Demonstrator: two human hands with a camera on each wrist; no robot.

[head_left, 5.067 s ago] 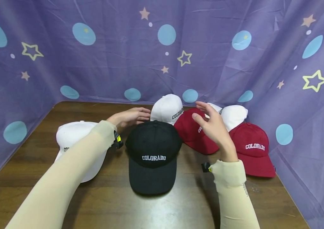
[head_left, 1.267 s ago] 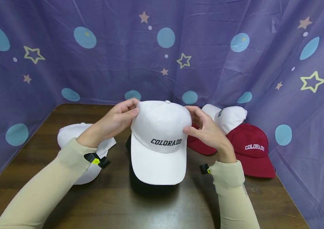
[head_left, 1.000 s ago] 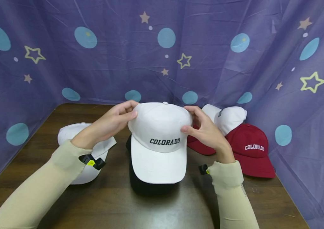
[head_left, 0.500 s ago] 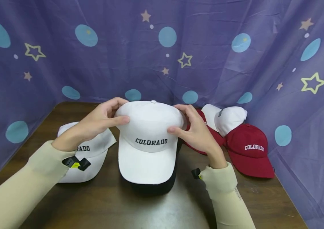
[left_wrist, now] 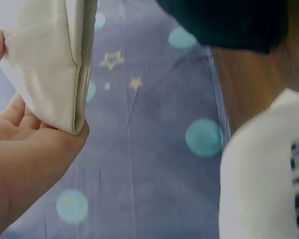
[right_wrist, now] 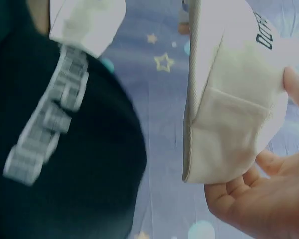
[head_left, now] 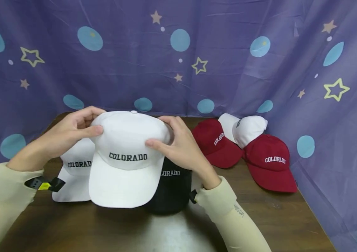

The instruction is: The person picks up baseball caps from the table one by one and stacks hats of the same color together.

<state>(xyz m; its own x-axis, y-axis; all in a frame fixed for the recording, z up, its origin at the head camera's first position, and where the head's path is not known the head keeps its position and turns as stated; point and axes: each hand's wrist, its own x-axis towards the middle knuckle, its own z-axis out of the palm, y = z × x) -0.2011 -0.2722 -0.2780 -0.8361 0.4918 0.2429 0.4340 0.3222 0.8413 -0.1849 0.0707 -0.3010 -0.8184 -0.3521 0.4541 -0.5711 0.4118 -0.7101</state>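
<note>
A white baseball cap (head_left: 128,140) lettered COLORADO is held up between both hands, its brim toward me. My left hand (head_left: 61,133) grips the crown's left side, thumb in front. On the other side my right hand (head_left: 181,147) pinches the crown, thumb in front and fingers behind. The right wrist view shows that hand's fingers curled at the edge of the white cap (right_wrist: 234,109). Partly hidden behind the held cap, a black cap (head_left: 175,185) sits on the table. Another white cap (head_left: 74,175) rests at the left, its right part covered.
Right of centre, a red cap (head_left: 213,143) lies tilted beside a white cap (head_left: 249,129). A second red cap (head_left: 268,161) stands near the right edge of the wooden table (head_left: 260,224). A purple curtain (head_left: 178,91) with stars and dots closes off the back and sides.
Both hands first stood apart from the white cap at the back; they took hold of it and brought it over the black cap. It has since moved left, uncovering part of the black cap.
</note>
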